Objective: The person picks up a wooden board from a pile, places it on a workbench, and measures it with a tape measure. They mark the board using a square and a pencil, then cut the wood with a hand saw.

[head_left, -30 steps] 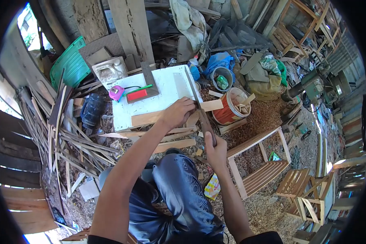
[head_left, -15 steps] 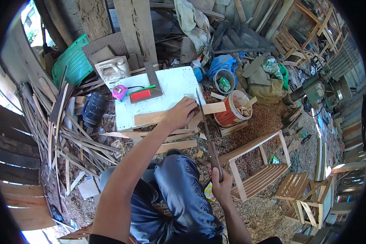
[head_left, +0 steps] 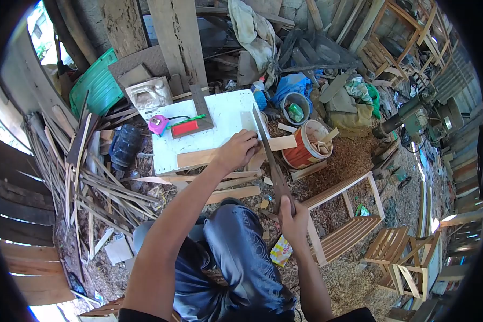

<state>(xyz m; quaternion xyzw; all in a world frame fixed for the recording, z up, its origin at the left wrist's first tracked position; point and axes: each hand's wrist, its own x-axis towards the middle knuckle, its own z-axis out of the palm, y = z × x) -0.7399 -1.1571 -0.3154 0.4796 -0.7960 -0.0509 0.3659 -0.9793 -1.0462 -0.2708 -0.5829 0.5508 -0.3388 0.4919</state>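
My right hand (head_left: pixel 294 224) is closed round the handle of a handsaw (head_left: pixel 272 161). The saw's long blade slants up and away, crossing a pale wooden strip (head_left: pixel 196 159). With bent fingers, my left hand (head_left: pixel 237 150) grips that strip against the near edge of a white worktable (head_left: pixel 228 110), just left of the blade. The strip's free end sticks out past the table to the right. On the tabletop lie a pink tape measure (head_left: pixel 157 124), a try square (head_left: pixel 201 104) with a red patch, and a green pencil (head_left: pixel 187 122).
Right of the table stands a red bucket (head_left: pixel 300 155) of wood offcuts. A slatted wooden frame (head_left: pixel 349 236) rests on the sawdust-covered floor at right. Thin wood strips (head_left: pixel 102 185) are piled at left, near a dark jug (head_left: pixel 125 146). A green machine (head_left: pixel 413 118) is farther right.
My right hand has moved up and forward with the handsaw, so the blade reaches farther over the table. The left hand and the wooden strip have stayed almost in place.
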